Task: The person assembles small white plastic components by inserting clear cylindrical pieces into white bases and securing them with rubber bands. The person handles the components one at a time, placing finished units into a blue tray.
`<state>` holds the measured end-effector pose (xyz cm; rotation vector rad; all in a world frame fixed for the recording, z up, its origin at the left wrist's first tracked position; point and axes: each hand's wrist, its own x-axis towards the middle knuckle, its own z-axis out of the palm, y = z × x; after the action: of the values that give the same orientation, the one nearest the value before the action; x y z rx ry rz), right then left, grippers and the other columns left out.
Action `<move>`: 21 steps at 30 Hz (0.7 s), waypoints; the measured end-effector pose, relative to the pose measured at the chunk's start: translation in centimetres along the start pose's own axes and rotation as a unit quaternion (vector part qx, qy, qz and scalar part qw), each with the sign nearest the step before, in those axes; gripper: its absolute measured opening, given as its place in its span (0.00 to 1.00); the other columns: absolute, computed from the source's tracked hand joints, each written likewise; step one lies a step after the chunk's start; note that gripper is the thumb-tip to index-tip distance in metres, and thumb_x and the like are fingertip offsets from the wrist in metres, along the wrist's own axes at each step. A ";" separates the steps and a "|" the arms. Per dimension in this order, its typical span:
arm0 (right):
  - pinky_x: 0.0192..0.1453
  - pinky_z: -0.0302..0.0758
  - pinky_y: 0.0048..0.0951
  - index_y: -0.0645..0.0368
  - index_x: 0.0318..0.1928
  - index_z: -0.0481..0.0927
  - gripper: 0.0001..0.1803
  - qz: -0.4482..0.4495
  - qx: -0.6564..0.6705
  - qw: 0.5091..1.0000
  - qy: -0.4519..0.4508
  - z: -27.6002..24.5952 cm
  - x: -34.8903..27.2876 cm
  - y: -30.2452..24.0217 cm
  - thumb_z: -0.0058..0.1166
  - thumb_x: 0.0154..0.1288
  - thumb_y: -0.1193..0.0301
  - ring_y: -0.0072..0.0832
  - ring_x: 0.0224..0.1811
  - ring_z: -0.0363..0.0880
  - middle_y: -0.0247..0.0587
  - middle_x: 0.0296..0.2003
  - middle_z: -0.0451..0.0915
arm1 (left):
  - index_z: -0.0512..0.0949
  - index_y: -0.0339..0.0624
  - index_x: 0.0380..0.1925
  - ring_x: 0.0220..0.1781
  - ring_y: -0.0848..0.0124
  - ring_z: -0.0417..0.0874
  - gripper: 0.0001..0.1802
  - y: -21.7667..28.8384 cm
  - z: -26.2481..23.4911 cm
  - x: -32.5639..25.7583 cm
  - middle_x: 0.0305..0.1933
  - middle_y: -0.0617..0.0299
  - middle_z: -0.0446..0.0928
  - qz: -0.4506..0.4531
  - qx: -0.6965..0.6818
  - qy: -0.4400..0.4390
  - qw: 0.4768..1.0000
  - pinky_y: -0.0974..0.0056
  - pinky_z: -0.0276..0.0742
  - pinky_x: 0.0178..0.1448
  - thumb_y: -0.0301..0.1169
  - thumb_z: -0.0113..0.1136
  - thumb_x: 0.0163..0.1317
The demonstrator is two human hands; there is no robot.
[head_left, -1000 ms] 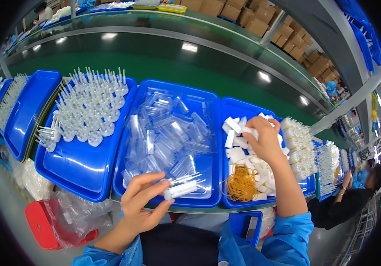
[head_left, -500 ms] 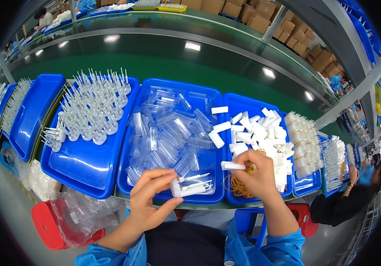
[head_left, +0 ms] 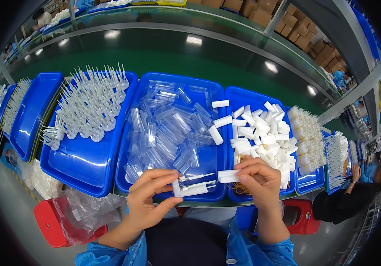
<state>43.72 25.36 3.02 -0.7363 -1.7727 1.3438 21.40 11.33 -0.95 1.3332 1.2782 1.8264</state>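
My left hand [head_left: 149,197] pinches the end of a small assembly [head_left: 194,189], a pale base with thin white rods and a white block sticking out to the right. Between thumb and fingers my right hand [head_left: 263,184] grips white rectangular blocks [head_left: 229,176]; two seem to lie against each other. Both hands are over the front rims of the trays, with a short gap between the held pieces. Behind them, clear plastic sleeves [head_left: 168,128] fill the middle blue tray [head_left: 144,80]. Loose white blocks [head_left: 268,139] are heaped in the tray on the right, with tan rubber bands [head_left: 242,188] partly under my right hand.
Upright white-stemmed pieces [head_left: 88,104] crowd the blue tray [head_left: 77,173] at left. Bundled white pieces [head_left: 305,137] stand farther right. A green conveyor belt [head_left: 155,53] runs behind the trays. Red stools [head_left: 50,224] are below, and a person [head_left: 354,190] sits at the right.
My right hand has turned and shifted slightly down, and a second white block now shows in its grip. The left hand keeps its hold, almost unmoved. The view has shifted slightly.
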 end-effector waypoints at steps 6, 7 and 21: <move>0.71 0.61 0.44 0.63 0.36 0.85 0.06 0.026 0.020 0.999 -0.016 1.7 -0.6 -0.5 0.67 0.56 0.79 0.27 0.45 0.82 0.43 0.40 0.84 | 0.80 0.32 0.52 0.53 0.60 0.83 0.26 0.0 0.0 0.1 0.53 0.46 0.77 0.029 0.055 -0.027 0.998 0.63 0.87 0.52 0.18 0.72 0.50; 0.71 0.62 0.44 0.63 0.35 0.85 0.07 0.018 0.006 1.000 -0.023 1.8 -0.6 -0.5 0.67 0.55 0.78 0.28 0.45 0.82 0.43 0.40 0.85 | 0.80 0.32 0.52 0.53 0.60 0.83 0.26 0.0 0.0 0.1 0.53 0.46 0.77 0.036 0.069 -0.035 0.996 0.63 0.87 0.52 0.19 0.72 0.50; 0.68 0.61 0.46 0.58 0.35 0.85 0.13 -0.171 -0.087 0.981 -0.001 5.0 -1.2 -0.3 0.74 0.48 0.76 0.28 0.40 0.85 0.41 0.37 0.86 | 0.80 0.33 0.54 0.52 0.63 0.83 0.28 0.7 -0.3 0.1 0.52 0.48 0.78 -0.002 0.035 -0.063 0.997 0.64 0.88 0.49 0.21 0.74 0.50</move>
<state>40.12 21.75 2.38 -0.4919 -1.9324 0.9701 21.18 11.00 -0.34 1.4578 1.2863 1.6813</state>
